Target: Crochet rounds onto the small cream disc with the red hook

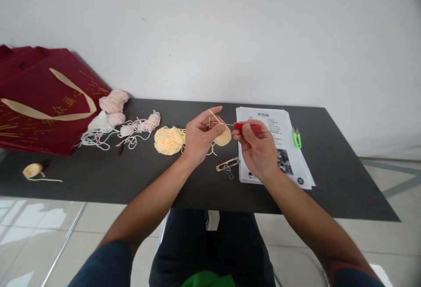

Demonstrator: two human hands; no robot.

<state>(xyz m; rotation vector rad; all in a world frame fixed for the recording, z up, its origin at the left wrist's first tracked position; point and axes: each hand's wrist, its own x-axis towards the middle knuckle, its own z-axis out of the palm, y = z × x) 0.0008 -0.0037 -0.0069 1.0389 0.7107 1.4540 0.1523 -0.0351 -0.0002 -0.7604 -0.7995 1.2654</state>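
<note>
My left hand (199,135) pinches a round, pale yellow crochet piece (223,135) at its edge, and a strand of yellow yarn runs up over the raised index finger. In my right hand (258,148) is a crochet hook (241,126) with a red handle, its thin metal shaft pointing left. The hook's tip reaches the top edge of the piece near my left fingers; the stitch there is too small to make out. Just left of my left hand lies a ball of yellow yarn (169,140) on the dark table.
Printed sheets (263,113) lie under my right hand, with green thread snips (296,138) beside them. Metal snips (226,164) lie near the sheets' left edge. Pink yarn (113,101) and a red gift bag (39,89) stand left. A small yellow crochet cup (32,170) sits front left.
</note>
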